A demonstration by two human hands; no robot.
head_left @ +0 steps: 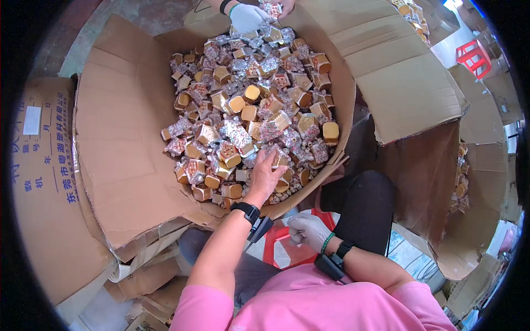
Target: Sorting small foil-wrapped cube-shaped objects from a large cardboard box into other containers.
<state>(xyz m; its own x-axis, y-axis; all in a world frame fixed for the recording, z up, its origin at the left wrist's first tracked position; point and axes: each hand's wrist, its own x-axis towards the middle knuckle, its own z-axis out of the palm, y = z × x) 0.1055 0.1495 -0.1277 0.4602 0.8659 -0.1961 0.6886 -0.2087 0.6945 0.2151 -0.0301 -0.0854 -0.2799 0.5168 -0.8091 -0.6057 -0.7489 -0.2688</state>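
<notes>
My bare left hand (268,175) reaches into a large open cardboard box (132,132), its fingers apart and touching the near part of the pile. Heaped around it are many small house-shaped pieces (229,155) in gold, brown and white, and clear crinkled wrappers with pink and red specks (237,134). Over my lap, outside the box, is my right hand (312,230) in a white glove. Its fingers are curled together, and whatever they may hold is hidden.
Across the box, another person's white-gloved hand (247,18) and bare hand (286,6) hold a speckled wrapped piece (271,9). Cardboard flaps (397,71) spread to the right. Below my right hand is a red stool (270,245); another red stool (473,58) stands far right.
</notes>
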